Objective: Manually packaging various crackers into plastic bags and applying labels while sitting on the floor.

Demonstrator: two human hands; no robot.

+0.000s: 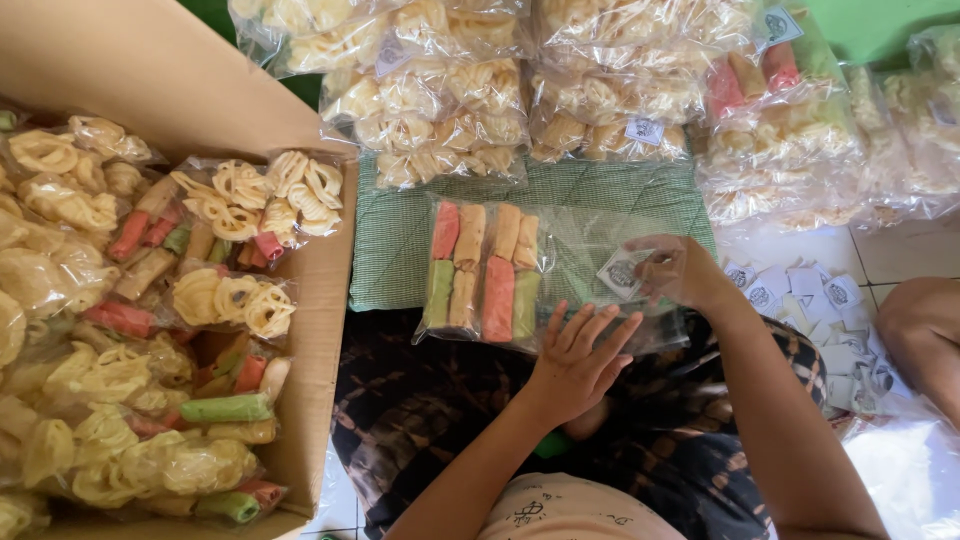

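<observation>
A clear plastic bag lies on a green woven mat, holding several flat crackers in red, orange, yellow and green. My left hand rests flat on the bag's near edge, fingers spread. My right hand pinches a small white paper label at the bag's open right end; whether the label is inside the bag I cannot tell.
A cardboard box at left is full of sealed cracker packs. More sealed packs are piled at the back and right. Loose white labels are heaped on the tiled floor at right. A dark patterned cloth covers my lap.
</observation>
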